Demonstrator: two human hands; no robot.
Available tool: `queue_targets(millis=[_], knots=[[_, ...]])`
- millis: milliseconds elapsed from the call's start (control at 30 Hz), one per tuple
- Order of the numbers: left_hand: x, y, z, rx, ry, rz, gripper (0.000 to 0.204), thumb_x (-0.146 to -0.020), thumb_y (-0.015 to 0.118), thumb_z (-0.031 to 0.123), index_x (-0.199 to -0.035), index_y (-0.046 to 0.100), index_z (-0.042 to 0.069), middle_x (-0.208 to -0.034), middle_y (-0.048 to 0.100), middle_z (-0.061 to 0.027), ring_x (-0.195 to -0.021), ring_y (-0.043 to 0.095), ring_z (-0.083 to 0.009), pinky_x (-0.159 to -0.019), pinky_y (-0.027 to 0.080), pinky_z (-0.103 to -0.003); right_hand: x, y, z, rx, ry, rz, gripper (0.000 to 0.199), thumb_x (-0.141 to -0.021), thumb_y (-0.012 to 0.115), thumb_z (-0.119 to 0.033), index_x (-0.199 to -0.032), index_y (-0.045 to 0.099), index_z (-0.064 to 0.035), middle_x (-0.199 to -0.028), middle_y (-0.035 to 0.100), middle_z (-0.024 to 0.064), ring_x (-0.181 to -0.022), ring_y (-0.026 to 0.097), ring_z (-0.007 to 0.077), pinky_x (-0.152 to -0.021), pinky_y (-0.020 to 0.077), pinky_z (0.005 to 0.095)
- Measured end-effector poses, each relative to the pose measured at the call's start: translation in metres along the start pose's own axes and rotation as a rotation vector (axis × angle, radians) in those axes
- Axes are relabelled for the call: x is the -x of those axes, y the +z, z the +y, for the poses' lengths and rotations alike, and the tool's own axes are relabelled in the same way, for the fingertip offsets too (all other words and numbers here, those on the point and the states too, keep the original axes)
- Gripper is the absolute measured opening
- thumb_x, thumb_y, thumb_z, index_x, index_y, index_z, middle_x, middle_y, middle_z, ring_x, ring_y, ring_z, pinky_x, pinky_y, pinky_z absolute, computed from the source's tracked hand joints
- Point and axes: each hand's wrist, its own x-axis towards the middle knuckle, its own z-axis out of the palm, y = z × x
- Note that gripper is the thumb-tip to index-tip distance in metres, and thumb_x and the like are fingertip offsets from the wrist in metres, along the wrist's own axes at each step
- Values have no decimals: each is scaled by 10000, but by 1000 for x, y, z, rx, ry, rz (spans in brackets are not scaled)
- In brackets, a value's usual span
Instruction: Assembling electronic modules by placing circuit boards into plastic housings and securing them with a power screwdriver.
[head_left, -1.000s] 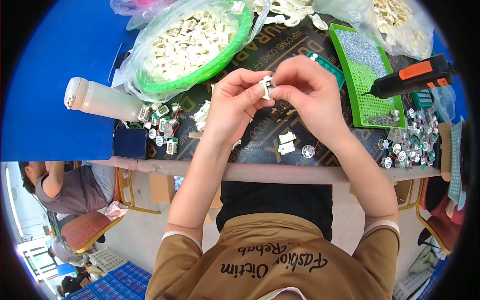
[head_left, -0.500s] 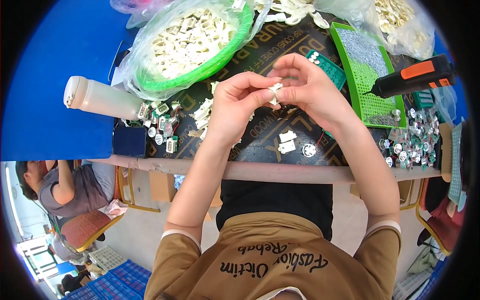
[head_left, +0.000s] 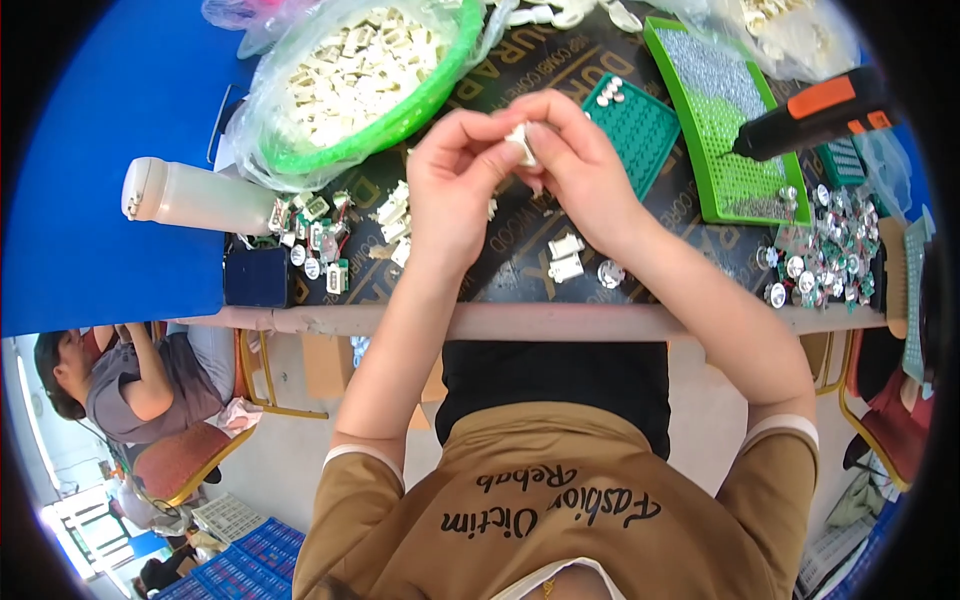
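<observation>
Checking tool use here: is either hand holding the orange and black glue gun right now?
No, the glue gun lies apart on the green tray while both hands pinch a small white part.

Clear plastic bag [head_left: 262,120] lining green basket [head_left: 425,100]

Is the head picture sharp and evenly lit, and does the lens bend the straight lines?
Head view: bright, even light with only soft shadows; the hands, left hand and right hand, and the small white part pinched between them look slightly soft; the table edge bows from fisheye distortion; black corners ring the round image; glare whitens the clear bag around the green basket.
</observation>
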Motion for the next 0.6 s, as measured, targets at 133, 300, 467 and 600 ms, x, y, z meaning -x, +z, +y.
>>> queue_targets(millis=[133,300,467,600], knots=[[-6,-8,21,-266,-76,21,134,-800,556,-31,-928,584,-5,-837,614,-54,-738,565,-97,-665,467,-228,-22,-22,-12,356,-51,-34,171,-888,501,-178,-957,589,-49,-814,567,-1,-687,493,40,-559,408,193],[23,-21,50,-1326,80,27,159,-763,547,2,-901,610,46,-845,537,-106,-779,530,-266,-654,434,-313,-24,-71,-47,1105,-252,66,174,-847,537,-154,-946,584,-20,-828,597,46,-755,547,144,-673,427,268],[40,-42,51,-1654,155,-130,189,-724,573,-3,-902,611,51,-871,527,-116,-833,491,-294,-732,407,-373,-20,-79,-56,1365,-170,34,150,-804,536,-93,-919,587,-11,-791,593,134,-747,569,268,-681,439,332],[35,-16,47,-1491,321,-153,184,-715,595,7,-893,614,48,-880,544,-114,-856,503,-292,-732,421,-368,-19,-84,-52,1448,-79,12,126,-767,535,-78,-835,619,-16,-785,605,152,-758,584,300,-685,456,366]])
